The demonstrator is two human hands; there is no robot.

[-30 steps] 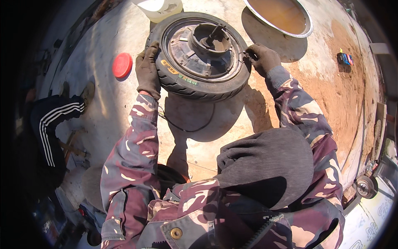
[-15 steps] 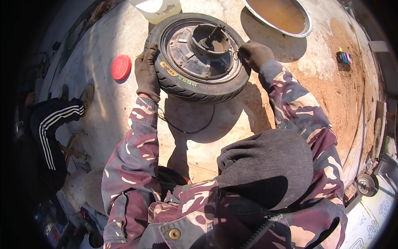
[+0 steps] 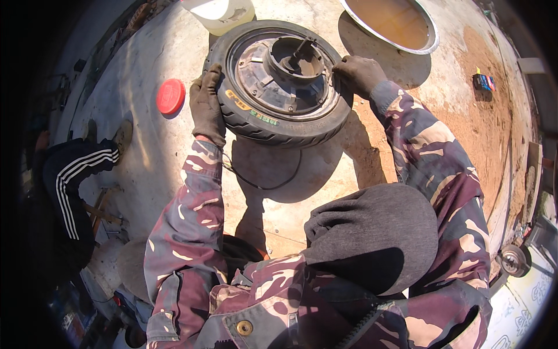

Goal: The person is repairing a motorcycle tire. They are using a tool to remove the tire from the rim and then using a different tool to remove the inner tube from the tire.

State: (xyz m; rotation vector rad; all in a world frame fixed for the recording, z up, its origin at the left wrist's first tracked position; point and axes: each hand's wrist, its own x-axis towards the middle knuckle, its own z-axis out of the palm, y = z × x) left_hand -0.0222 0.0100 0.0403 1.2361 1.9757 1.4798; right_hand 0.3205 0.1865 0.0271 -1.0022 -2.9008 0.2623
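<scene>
Head view: nearest, knee (image 3: 372, 232) in dk. grey cloth; both camo sleeves (image 3: 192, 227) run fwd. from lower edge. Thin blk. cable (image 3: 273, 187) loops over the ground short of the wheel (image 3: 279, 87).

L. hand (image 3: 207, 107), dk. brown glove: forearm nearly straight, wrist in line, fingers pointing away along tyre's L. side, touching it. Far side of grip hidden; cannot tell if fingers are clamped.

R. hand (image 3: 361, 75), same glove type: forearm angled inward, back of hand up, fingers curled & bunched together at wheel's R. edge. Tips partly hidden; cannot tell if pinching anything.

Wheel located between the hands, ahead of the knee, hub face up, tilted toward wearer. Blk. tyre (image 3: 261, 125) w/ chunky tread; yellow & green markings on near sidewall, approx. L. of ctr. Hub (image 3: 290, 100) dk., dusty, part glossy, w/ bolts round its edge; raised ring at ctr., stub axle (image 3: 299, 51) projecting from it. Large shadow on near side.

Beyond/around: red lid (image 3: 171, 96) on ground L. of L. hand; another person's leg (image 3: 81, 166), dk. trousers w/ white stripes, far L.; small blue box (image 3: 483, 82) far R.; pale bucket (image 3: 224, 16) just behind wheel; metal basin (image 3: 435, 42) w/ brownish liquid, far R. of bucket.
</scene>
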